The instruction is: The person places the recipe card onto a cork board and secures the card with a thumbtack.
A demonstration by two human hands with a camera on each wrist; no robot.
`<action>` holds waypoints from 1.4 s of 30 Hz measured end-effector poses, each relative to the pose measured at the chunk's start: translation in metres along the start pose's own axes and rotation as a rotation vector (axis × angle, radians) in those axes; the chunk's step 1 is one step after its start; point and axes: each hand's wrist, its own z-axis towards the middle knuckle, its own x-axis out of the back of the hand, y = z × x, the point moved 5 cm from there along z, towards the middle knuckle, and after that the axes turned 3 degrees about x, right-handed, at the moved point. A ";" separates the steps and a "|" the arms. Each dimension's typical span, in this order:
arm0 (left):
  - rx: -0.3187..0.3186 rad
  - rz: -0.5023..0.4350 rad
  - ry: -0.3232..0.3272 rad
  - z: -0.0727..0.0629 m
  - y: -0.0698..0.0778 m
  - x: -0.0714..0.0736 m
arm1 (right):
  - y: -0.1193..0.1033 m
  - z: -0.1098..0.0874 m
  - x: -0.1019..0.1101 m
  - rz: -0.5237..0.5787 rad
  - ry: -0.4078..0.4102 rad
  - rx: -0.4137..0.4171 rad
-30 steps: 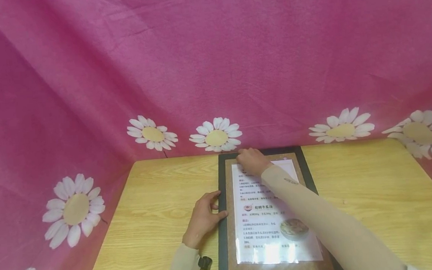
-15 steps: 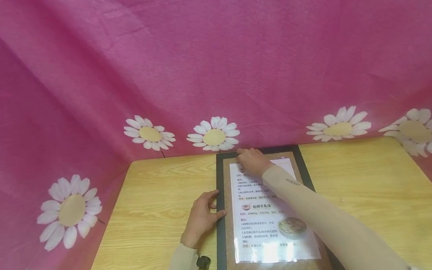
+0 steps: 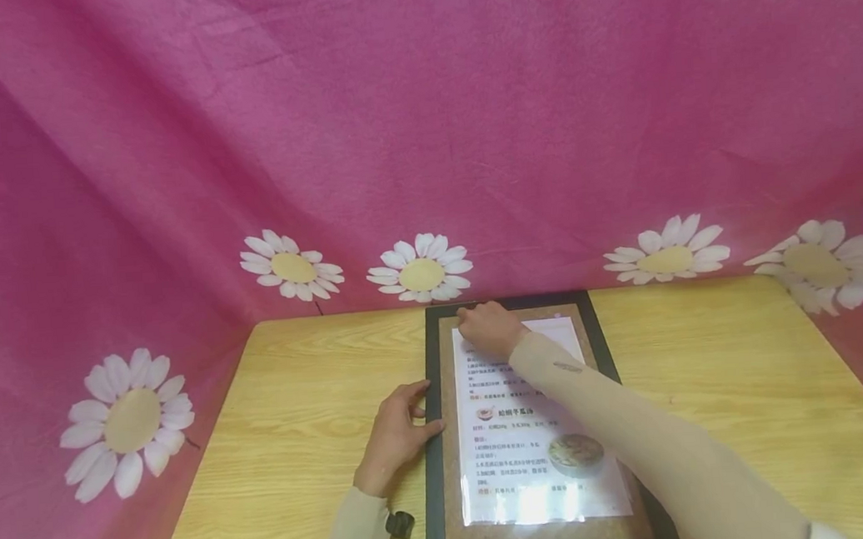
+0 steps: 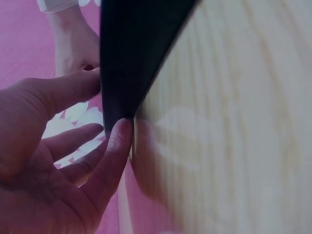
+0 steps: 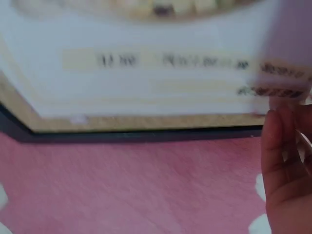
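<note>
A laminated recipe sheet (image 3: pixel 509 464) lies on a black-framed cork board (image 3: pixel 435 486), flat on the wooden table. My right hand (image 3: pixel 491 330) is at the sheet's far left corner; in the right wrist view its fingertips (image 5: pixel 273 127) pinch at that corner, around what looks like a small pinkish pin, mostly hidden by the fingers. A pinkish-purple pin (image 5: pixel 78 118) marks the other far corner. Along the board's left edge, my left hand (image 3: pixel 392 439) touches the black frame with thumb and fingertips, its fingers (image 4: pixel 114 146) extended.
The wooden table (image 3: pixel 725 382) extends to both sides of the board. A pink cloth (image 3: pixel 512 130) with white daisies hangs behind the far edge and on the left. A dark band (image 3: pixel 400 525) is on the left wrist.
The whole scene shifts slightly left in the head view. Both hands stay at the same spots on the board; the right hand turns slightly at the corner.
</note>
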 end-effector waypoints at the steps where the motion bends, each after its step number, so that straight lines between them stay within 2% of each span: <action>1: -0.002 -0.001 -0.002 0.000 0.000 0.000 | -0.001 0.000 0.001 -0.020 -0.001 0.009; 3: -0.007 -0.004 -0.005 0.000 0.002 0.000 | 0.000 0.000 0.001 -0.032 -0.010 0.010; 6: -0.022 -0.013 -0.014 0.000 0.004 -0.001 | 0.007 -0.006 -0.002 0.065 -0.043 -0.071; 12: -0.009 -0.028 -0.032 -0.001 0.004 -0.003 | 0.026 -0.020 -0.008 0.432 -0.041 -0.289; 15: -0.016 -0.036 -0.031 0.000 0.004 -0.004 | 0.034 -0.026 -0.008 0.600 -0.020 -0.358; 18: -0.020 -0.042 -0.034 0.000 0.005 -0.005 | 0.043 -0.033 -0.006 0.701 0.000 -0.406; 23: -0.011 -0.038 -0.034 0.001 0.003 -0.006 | 0.055 -0.053 -0.001 0.740 0.030 -0.460; 27: -0.002 -0.038 -0.032 0.001 0.002 -0.005 | 0.067 -0.076 0.006 0.756 0.049 -0.527; 29: 0.008 -0.037 -0.031 0.002 0.002 -0.005 | 0.073 -0.089 0.009 0.750 0.076 -0.530; 34: 0.018 -0.039 -0.031 0.003 0.002 -0.003 | 0.088 -0.126 0.017 0.719 0.130 -0.513; 42: 0.010 -0.049 -0.043 0.004 -0.001 0.001 | 0.102 -0.192 0.029 0.707 0.134 -0.544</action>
